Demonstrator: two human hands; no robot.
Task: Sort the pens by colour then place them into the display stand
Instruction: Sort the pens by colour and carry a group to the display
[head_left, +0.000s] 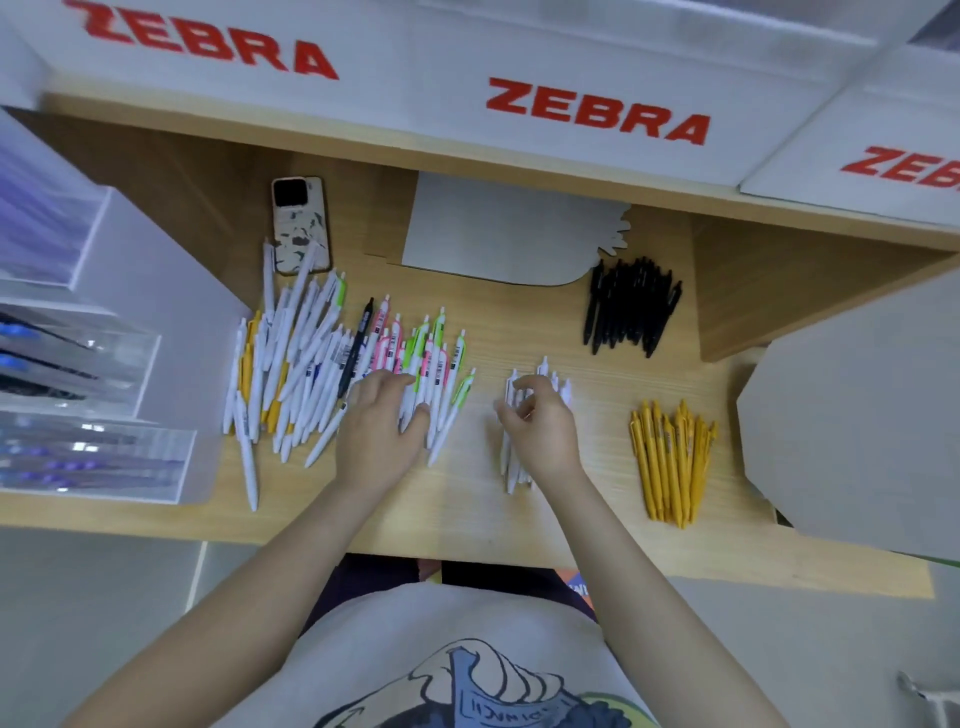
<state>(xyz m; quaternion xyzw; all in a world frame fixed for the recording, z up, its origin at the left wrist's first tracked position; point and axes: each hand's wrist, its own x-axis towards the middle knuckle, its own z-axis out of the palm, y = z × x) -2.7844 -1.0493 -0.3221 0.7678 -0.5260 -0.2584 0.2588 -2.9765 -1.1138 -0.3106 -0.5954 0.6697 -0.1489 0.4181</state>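
The left hand (382, 415), fingers spread flat, presses the mixed pens (332, 374) mid-desk and could roll them into the white pile (524, 415), where the right hand (537, 421) hovers loosely curled, apparently holding nothing. White barrels carry pink, green or yellow clips; black pens (631, 306) and yellow pens (672, 457) lie toward the desk's right edge.

Phone (300, 224) face-down beside grey card (498, 234) on desk (467, 519).
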